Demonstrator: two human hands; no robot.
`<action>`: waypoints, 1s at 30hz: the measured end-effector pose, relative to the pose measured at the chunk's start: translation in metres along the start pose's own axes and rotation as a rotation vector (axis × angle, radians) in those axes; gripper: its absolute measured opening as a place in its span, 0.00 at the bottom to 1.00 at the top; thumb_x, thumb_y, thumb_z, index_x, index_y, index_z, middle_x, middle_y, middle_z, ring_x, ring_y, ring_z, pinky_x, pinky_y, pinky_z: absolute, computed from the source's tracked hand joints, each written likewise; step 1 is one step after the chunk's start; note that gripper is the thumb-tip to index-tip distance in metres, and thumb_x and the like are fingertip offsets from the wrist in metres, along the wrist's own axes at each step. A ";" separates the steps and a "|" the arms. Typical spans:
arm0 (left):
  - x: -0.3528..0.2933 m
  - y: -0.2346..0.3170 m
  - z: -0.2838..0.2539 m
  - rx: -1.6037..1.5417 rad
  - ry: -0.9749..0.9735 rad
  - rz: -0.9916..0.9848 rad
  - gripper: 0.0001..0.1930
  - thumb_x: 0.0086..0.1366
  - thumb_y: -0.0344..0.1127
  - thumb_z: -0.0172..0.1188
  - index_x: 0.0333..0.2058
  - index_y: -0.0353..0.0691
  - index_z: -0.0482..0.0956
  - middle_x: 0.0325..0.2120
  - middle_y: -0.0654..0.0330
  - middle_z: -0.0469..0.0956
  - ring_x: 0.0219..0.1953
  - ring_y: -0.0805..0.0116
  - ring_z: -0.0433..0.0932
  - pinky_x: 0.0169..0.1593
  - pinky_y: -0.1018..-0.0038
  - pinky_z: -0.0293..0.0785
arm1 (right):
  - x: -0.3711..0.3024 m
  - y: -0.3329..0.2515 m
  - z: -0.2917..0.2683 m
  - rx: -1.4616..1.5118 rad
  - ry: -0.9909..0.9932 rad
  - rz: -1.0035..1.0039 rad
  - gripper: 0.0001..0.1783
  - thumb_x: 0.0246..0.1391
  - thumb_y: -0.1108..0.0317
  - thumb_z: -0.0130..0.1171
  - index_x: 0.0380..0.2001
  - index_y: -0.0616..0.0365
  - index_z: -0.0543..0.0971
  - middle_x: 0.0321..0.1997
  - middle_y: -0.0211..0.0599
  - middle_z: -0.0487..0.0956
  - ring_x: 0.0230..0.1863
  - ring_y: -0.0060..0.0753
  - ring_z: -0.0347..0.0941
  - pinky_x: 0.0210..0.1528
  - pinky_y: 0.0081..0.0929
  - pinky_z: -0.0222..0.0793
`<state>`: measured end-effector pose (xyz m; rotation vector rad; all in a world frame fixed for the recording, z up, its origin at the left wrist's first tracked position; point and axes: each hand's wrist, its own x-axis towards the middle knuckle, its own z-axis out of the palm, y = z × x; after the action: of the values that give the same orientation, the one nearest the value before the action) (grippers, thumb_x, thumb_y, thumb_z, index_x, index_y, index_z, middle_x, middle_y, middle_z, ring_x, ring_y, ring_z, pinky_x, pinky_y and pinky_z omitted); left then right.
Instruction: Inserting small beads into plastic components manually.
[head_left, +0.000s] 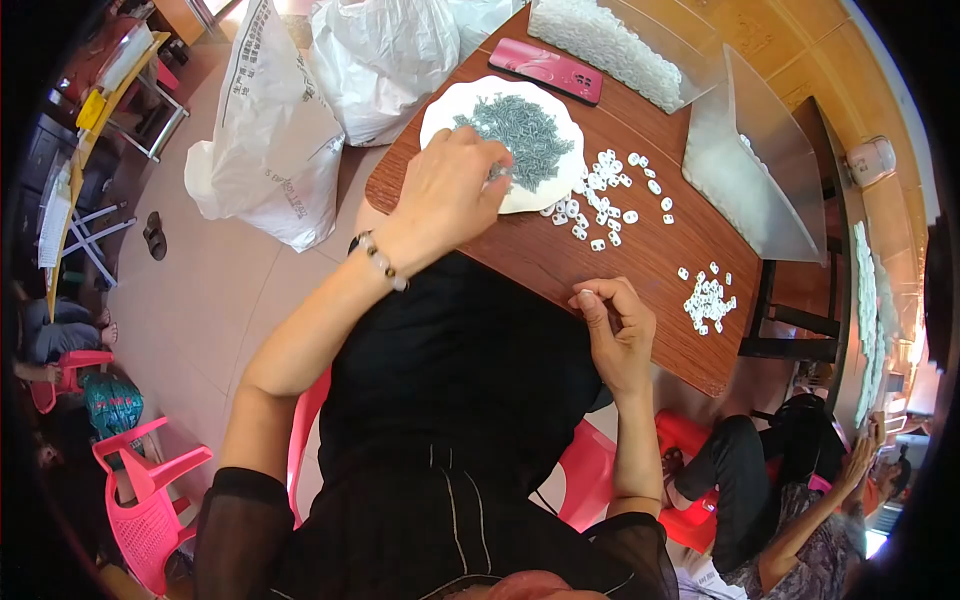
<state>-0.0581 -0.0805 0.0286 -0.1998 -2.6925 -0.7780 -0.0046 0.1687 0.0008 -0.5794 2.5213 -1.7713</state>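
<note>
My left hand (452,188) reaches over the near left edge of a white scalloped plate (438,116). Its fingers are curled together at a heap of small grey metal screws (522,125); whatever they grip is hidden. Over the table's front edge, my right hand (622,330) is closed, thumb against index finger. Something tiny and pale may sit between those tips, too small to name. Scattered beside the plate, between both hands, are small white two-holed plastic pieces (603,190). A second cluster of small white pieces (708,302) lies to the right of my right hand.
On the brown wooden table (520,262) lies a pink phone (545,70). Clear-walled trays of white pieces (610,45) stand at the back and right (740,205). White sacks (270,150) rest on the floor at left. A seated person (745,480) is at lower right, near pink chairs (145,500).
</note>
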 end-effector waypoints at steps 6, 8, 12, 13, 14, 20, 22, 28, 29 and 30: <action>0.022 -0.017 0.008 0.181 -0.233 0.013 0.08 0.54 0.35 0.63 0.33 0.42 0.82 0.29 0.52 0.78 0.37 0.53 0.77 0.40 0.60 0.72 | -0.003 -0.001 -0.002 -0.056 -0.037 -0.013 0.05 0.58 0.75 0.55 0.35 0.66 0.77 0.31 0.32 0.74 0.32 0.19 0.71 0.35 0.14 0.65; 0.026 -0.018 0.011 0.192 -0.268 0.013 0.08 0.53 0.35 0.63 0.32 0.42 0.82 0.28 0.53 0.78 0.36 0.53 0.77 0.40 0.61 0.72 | -0.003 -0.002 0.001 -0.046 0.018 -0.043 0.04 0.55 0.72 0.60 0.32 0.61 0.80 0.25 0.33 0.75 0.24 0.22 0.68 0.27 0.19 0.62; 0.029 -0.019 0.011 0.058 -0.219 -0.004 0.07 0.53 0.35 0.63 0.29 0.39 0.83 0.23 0.53 0.79 0.29 0.53 0.77 0.34 0.63 0.71 | -0.003 0.000 0.002 -0.075 -0.002 -0.063 0.04 0.54 0.71 0.60 0.31 0.60 0.80 0.24 0.32 0.75 0.23 0.23 0.67 0.26 0.20 0.61; 0.029 -0.019 0.010 -0.021 -0.211 -0.026 0.07 0.54 0.35 0.63 0.28 0.38 0.83 0.21 0.53 0.79 0.26 0.53 0.77 0.32 0.63 0.71 | -0.003 0.000 0.002 -0.081 -0.007 -0.062 0.04 0.54 0.71 0.60 0.31 0.60 0.80 0.24 0.32 0.75 0.23 0.23 0.66 0.26 0.20 0.61; 0.028 -0.020 0.010 -0.020 -0.211 -0.026 0.07 0.54 0.35 0.63 0.28 0.38 0.83 0.21 0.53 0.79 0.26 0.53 0.77 0.32 0.63 0.71 | -0.003 0.000 0.003 -0.088 -0.013 -0.060 0.04 0.54 0.71 0.60 0.31 0.60 0.80 0.23 0.32 0.74 0.23 0.23 0.65 0.26 0.20 0.60; 0.028 -0.026 0.010 -0.300 -0.140 -0.121 0.11 0.59 0.35 0.61 0.31 0.32 0.83 0.18 0.58 0.79 0.19 0.73 0.73 0.27 0.73 0.68 | -0.001 -0.001 0.004 -0.102 0.007 -0.076 0.04 0.54 0.71 0.60 0.31 0.60 0.80 0.22 0.32 0.73 0.21 0.23 0.64 0.25 0.20 0.60; 0.028 -0.032 0.016 -0.537 -0.097 -0.154 0.12 0.61 0.35 0.60 0.31 0.29 0.82 0.20 0.62 0.79 0.20 0.81 0.69 0.25 0.79 0.66 | -0.001 0.005 0.004 -0.095 0.030 -0.072 0.04 0.55 0.71 0.60 0.32 0.60 0.80 0.23 0.32 0.74 0.21 0.21 0.65 0.25 0.19 0.60; 0.025 -0.033 0.017 -0.941 -0.071 -0.250 0.10 0.61 0.36 0.61 0.30 0.33 0.83 0.22 0.66 0.80 0.22 0.85 0.68 0.27 0.86 0.62 | 0.024 -0.006 0.010 0.027 0.057 0.018 0.06 0.56 0.72 0.58 0.37 0.60 0.79 0.25 0.30 0.77 0.21 0.13 0.66 0.24 0.14 0.59; 0.024 -0.029 0.014 -0.944 -0.074 -0.245 0.10 0.61 0.36 0.61 0.30 0.33 0.83 0.22 0.66 0.80 0.22 0.85 0.68 0.27 0.86 0.62 | 0.033 -0.008 0.008 -0.023 0.022 -0.012 0.07 0.56 0.72 0.57 0.37 0.60 0.79 0.25 0.29 0.78 0.21 0.12 0.67 0.24 0.13 0.59; 0.023 -0.024 0.010 -0.964 -0.092 -0.277 0.10 0.60 0.36 0.61 0.30 0.35 0.83 0.22 0.66 0.80 0.23 0.86 0.68 0.27 0.86 0.61 | 0.041 -0.014 0.007 -0.014 0.000 -0.003 0.07 0.57 0.71 0.57 0.37 0.61 0.79 0.24 0.29 0.78 0.22 0.11 0.67 0.24 0.13 0.59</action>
<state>-0.0876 -0.0942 0.0167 -0.0752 -2.2087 -2.1354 -0.0369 0.1461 0.0198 -0.5831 2.5359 -1.7568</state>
